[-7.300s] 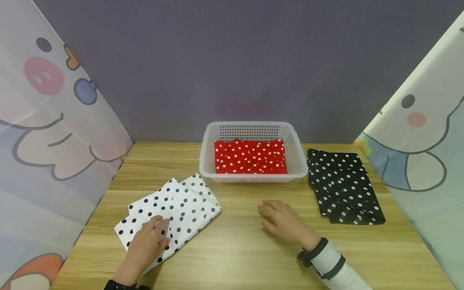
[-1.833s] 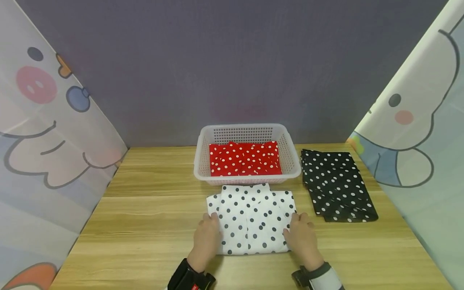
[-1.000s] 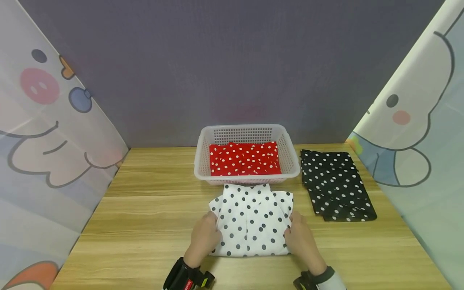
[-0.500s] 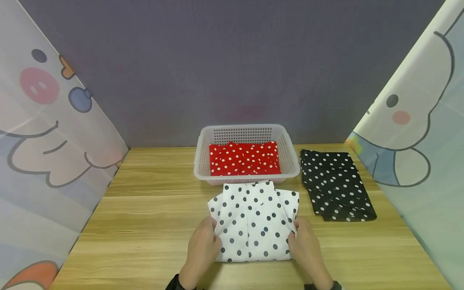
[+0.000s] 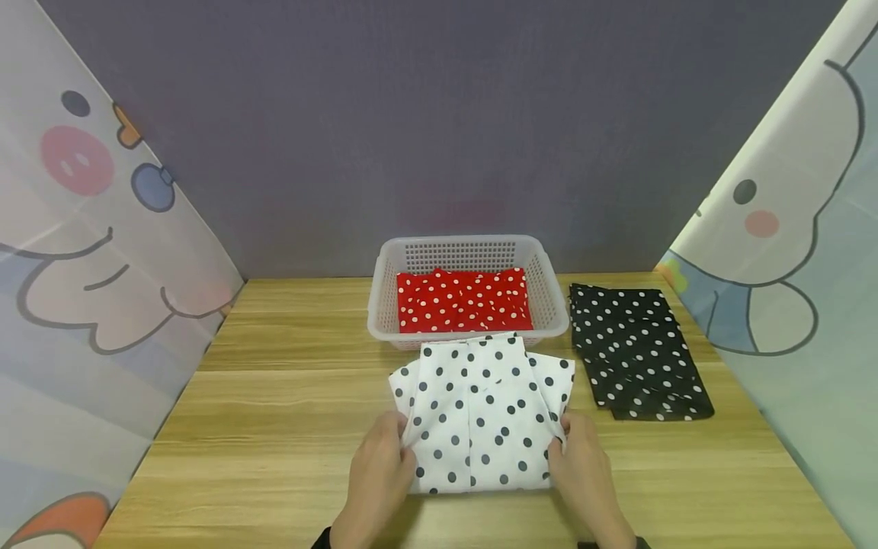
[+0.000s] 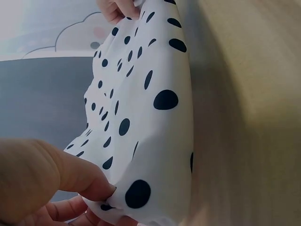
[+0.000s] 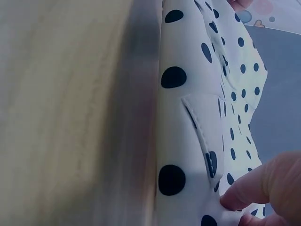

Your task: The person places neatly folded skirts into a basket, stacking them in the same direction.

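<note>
A folded white garment [image 5: 480,419] with black polka dots is held between my two hands, in front of the basket. My left hand [image 5: 379,469] pinches its left side, thumb [image 6: 89,181] on top and fingers beneath. On the right side my right hand [image 5: 583,467] grips it likewise, its thumb [image 7: 247,190] pressing the top layer. Both wrist views show the garment's near edge raised off the table, with a shadow under it. Its far edge overlaps the front rim of the white basket [image 5: 377,316] in the head view. A stitched flap shows in the right wrist view.
Inside the basket lies a folded red cloth [image 5: 463,301] with white dots. A folded black cloth [image 5: 638,354] with white dots lies on the wooden table [image 5: 274,412], to the right. A grey panel [image 5: 439,130] stands behind the table, with printed curtains at both sides.
The white garment lay at the left under my left hand, then came to the middle. Both hands have gripped its sides and raised it; its far edge has moved forward over the basket's rim.
</note>
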Demonstrator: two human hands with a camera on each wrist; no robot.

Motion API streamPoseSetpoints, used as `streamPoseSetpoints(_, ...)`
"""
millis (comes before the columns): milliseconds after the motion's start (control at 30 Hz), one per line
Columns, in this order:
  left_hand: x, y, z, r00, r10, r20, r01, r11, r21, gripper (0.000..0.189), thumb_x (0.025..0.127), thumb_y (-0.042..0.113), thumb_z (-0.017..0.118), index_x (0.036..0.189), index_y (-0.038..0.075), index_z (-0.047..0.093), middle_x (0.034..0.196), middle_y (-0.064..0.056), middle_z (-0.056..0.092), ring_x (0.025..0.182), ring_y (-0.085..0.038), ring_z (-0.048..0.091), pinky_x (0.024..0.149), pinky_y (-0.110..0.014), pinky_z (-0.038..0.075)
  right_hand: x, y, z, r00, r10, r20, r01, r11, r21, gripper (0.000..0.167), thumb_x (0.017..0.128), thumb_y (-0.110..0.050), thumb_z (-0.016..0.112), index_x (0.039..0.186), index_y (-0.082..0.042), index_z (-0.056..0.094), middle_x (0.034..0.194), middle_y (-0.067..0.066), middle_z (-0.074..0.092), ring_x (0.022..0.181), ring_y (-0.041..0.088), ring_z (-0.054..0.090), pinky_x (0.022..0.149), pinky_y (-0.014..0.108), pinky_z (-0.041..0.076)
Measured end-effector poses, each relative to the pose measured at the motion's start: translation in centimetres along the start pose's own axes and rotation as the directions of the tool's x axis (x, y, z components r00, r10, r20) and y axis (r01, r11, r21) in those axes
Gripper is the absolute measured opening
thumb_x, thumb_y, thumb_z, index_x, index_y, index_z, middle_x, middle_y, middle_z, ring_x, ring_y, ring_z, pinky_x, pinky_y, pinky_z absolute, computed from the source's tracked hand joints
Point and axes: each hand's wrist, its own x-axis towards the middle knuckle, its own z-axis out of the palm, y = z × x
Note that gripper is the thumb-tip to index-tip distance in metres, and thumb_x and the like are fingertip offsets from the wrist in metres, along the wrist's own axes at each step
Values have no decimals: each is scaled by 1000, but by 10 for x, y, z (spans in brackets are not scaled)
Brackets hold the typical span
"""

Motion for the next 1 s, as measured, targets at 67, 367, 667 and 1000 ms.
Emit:
streamPoseSetpoints(67, 4, 1, -2, 1000, 25, -19, -25, 1000, 1, 29, 62, -5, 62, 89, 5, 56, 76, -2, 55, 64, -13, 51, 54, -28, 42, 3, -3, -2, 1000, -16, -8, 16, 1000, 1, 32, 80, -1, 53, 110, 7, 45, 98, 20, 50, 70, 22, 51, 54, 28, 43)
streamPoseSetpoints(367, 27, 4, -6, 989, 121, -86, -120, 993, 17, 28, 61, -10, 61, 87, 0, 56, 74, -5, 53, 60, -13, 46, 50, -24, 39, 18, -12, -8, 979, -160, -127, 163, 987, 13, 30, 79, 3, 54, 107, 8, 44, 102, 20, 48, 80, 29, 50, 66, 39, 46)
streamPoseSetpoints(667, 43, 6, -11, 992, 106, -63, -106, 994, 12, 27, 65, -8, 63, 91, -1, 57, 76, -7, 55, 64, -16, 49, 55, -27, 43, 30, -20, -10, 960, -221, -172, 225, 974, 3, 28, 80, 3, 53, 106, 10, 47, 99, 21, 49, 85, 30, 49, 73, 42, 45)
streamPoseSetpoints(1000, 67, 7, -13, 993, 111, -45, -110, 994, 16, 26, 69, -6, 63, 93, -2, 56, 74, -6, 53, 61, -15, 47, 51, -24, 39, 50, -26, -15, 917, -318, -243, 318, 947, -41, 26, 76, 4, 60, 100, 7, 50, 89, 17, 51, 69, 26, 50, 53, 33, 42)
